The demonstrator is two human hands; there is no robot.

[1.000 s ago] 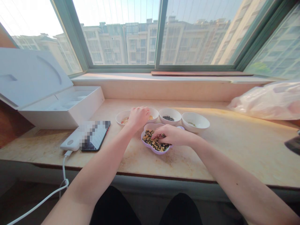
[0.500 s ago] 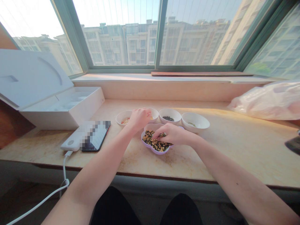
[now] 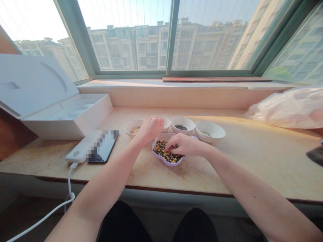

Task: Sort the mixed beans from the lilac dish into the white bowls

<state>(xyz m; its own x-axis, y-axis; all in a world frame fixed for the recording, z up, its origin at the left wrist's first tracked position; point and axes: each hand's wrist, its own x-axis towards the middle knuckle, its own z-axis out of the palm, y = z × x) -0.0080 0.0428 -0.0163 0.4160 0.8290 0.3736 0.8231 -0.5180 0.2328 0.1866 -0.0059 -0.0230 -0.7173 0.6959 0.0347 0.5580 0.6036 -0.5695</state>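
My right hand [image 3: 185, 144] reaches into a purple scalloped bowl [image 3: 173, 164], its thumb and fingers pinched together at the mixed yellow and dark beans [image 3: 166, 153]. Whatever lies between those fingertips is too small to make out. Over a white bowl [image 3: 167, 121] behind it, my left hand [image 3: 152, 127] hangs with its fingers curled together. The hand covers most of that bowl, and what it holds, if anything, is hidden. Beside it stand a white bowl with pale and reddish bits [image 3: 128, 129], one with black beans [image 3: 181, 120], and one with a few greenish bits [image 3: 215, 133].
To the left, a white power bank [image 3: 77, 153] with a cable [image 3: 70, 178] lies next to a phone [image 3: 108, 153]. An open white box [image 3: 91, 117] stands behind them. A plastic bag [image 3: 287, 107] sits at the far right, below the window. The table's front edge runs above my knees.
The fingers of my right hand shift slightly among the beans in the purple bowl. My left hand stays almost in place over the white bowl.
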